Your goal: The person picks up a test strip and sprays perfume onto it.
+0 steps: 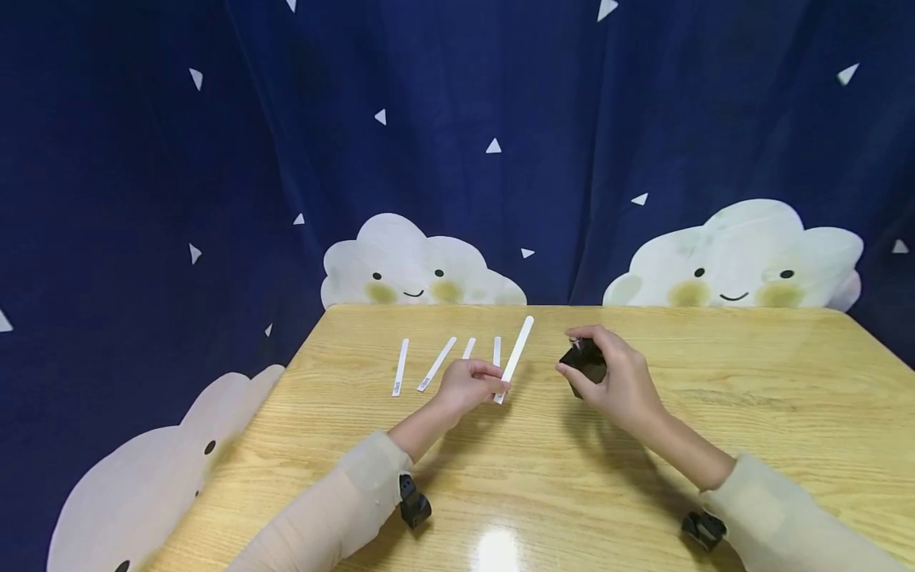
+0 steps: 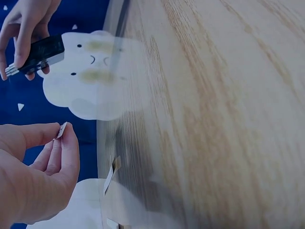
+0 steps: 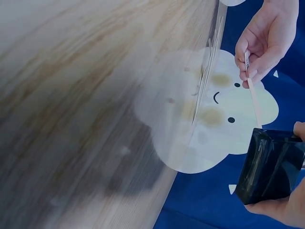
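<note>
My left hand (image 1: 468, 385) pinches a white paper test strip (image 1: 519, 345) near its lower end, between thumb and fingertips. The strip slants up and to the right, above the table. In my right hand (image 1: 623, 383) is a dark glass perfume bottle (image 1: 589, 367), gripped between thumb and fingers a short way right of the strip. Its metallic sprayer neck (image 2: 42, 64) shows in the left wrist view. The right wrist view shows the bottle's flat dark base (image 3: 269, 167), with the held strip (image 3: 254, 100) beyond it.
Several more white strips (image 1: 400, 367) lie on the light wood table (image 1: 750, 413), fanned out left of and behind my left hand. A dark blue curtain (image 1: 457, 95) with clouds and triangles hangs behind the table and along its left side.
</note>
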`<state>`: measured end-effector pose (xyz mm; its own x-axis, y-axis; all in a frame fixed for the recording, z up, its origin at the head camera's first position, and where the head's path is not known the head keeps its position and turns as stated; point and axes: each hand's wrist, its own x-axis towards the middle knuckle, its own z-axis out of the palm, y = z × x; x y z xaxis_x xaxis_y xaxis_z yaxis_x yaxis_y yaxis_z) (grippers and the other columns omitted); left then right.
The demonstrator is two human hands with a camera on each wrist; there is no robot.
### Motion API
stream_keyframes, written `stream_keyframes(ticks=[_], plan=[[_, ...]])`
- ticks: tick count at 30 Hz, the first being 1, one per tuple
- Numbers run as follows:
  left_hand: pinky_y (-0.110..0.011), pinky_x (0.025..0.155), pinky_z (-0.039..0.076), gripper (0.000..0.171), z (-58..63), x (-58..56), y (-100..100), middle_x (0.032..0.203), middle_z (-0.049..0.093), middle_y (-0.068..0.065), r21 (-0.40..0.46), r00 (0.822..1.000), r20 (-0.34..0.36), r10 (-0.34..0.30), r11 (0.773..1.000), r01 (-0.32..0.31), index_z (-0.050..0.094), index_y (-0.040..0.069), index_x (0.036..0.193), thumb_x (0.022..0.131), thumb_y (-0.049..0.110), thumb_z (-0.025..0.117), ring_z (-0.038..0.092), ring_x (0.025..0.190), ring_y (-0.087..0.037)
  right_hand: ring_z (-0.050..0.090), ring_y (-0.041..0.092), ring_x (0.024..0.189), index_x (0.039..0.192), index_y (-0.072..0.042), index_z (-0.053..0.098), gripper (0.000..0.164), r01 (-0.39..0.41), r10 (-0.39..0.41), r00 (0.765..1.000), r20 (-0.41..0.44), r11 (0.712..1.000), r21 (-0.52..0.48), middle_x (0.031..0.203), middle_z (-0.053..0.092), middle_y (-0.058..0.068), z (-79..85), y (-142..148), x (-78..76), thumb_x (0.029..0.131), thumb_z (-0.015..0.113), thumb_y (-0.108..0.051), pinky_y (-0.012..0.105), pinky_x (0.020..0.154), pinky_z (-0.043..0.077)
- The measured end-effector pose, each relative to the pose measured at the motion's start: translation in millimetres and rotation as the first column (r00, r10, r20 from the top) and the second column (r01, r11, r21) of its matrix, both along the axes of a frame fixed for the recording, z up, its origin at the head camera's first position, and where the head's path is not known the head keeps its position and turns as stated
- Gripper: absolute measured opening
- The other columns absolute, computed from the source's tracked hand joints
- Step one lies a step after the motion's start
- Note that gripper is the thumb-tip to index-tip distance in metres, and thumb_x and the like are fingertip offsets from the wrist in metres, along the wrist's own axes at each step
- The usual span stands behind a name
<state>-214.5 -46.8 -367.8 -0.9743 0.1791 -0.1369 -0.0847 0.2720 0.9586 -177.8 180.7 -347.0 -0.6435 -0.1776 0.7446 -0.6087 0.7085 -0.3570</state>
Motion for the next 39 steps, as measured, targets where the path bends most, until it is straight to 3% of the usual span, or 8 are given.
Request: stream_keyframes(ticks=[5,13,24,36,39], plan=[[-0.023,0.069,0.059,0.022,0.4,0.8,-0.6,0.096,0.073,-0.017,-0.005,1.0,0.004,0.008,1.0,-0.008,0.071,-0.003,0.1,0.08,0.005,0.073,0.066,0.069,-0.009,0.065,0.018,0.087,0.113,-0.007,0.063,0.046,0.011,-0.011,1.0,0.003,1.0,-0.012,0.104,0.07,0.007,0.2,4.6,1.6,0.072,0.083,-0.014,0.031,0.07,0.054],[-0.025,0.074,0.06,0.022,-1.5,1.8,-1.2,0.097,0.073,-0.019,0.041,0.998,0.05,0.024,0.999,-0.026,0.069,-0.006,0.101,0.081,0.002,0.071,0.071,0.075,-0.014,0.066,0.015,0.091,0.116,-0.014,0.065,0.049,0.031,-0.026,0.997,0.074,0.997,-0.068,0.109,0.071,0.005,-2.5,20.7,6.0,0.071,0.084,-0.012,0.004,0.078,0.046],[-0.031,0.074,0.062,0.021,-3.3,-5.2,-2.7,0.103,0.071,-0.024,0.08,0.998,0.052,0.04,0.996,-0.045,0.068,-0.009,0.102,0.085,0.003,0.069,0.073,0.077,-0.018,0.06,0.001,0.089,0.117,-0.013,0.064,0.05,0.032,-0.025,0.993,0.112,0.998,-0.063,0.111,0.07,0.006,-8.5,39.8,2.8,0.071,0.084,-0.009,0.009,0.069,0.047],[-0.035,0.077,0.061,0.021,-6.7,-15.0,-1.8,0.103,0.071,-0.026,0.119,0.996,0.064,0.061,0.991,-0.068,0.067,-0.011,0.102,0.085,0.001,0.068,0.073,0.08,-0.02,0.057,0.013,0.066,0.117,-0.011,0.064,0.049,0.005,0.002,0.993,0.114,0.998,-0.063,0.102,0.07,0.006,-10.7,45.7,3.5,0.071,0.083,-0.007,0.016,0.055,0.046],[-0.035,0.077,0.061,0.021,-6.7,-18.5,-1.2,0.104,0.07,-0.027,0.129,0.995,0.071,0.076,0.988,-0.085,0.067,-0.011,0.103,0.086,0.002,0.066,0.073,0.081,-0.022,0.058,0.008,0.069,0.117,-0.011,0.064,0.049,-0.025,0.033,0.991,0.132,0.998,-0.06,0.103,0.069,0.007,-10.7,47.7,2.7,0.072,0.082,-0.006,0.015,0.057,0.048]])
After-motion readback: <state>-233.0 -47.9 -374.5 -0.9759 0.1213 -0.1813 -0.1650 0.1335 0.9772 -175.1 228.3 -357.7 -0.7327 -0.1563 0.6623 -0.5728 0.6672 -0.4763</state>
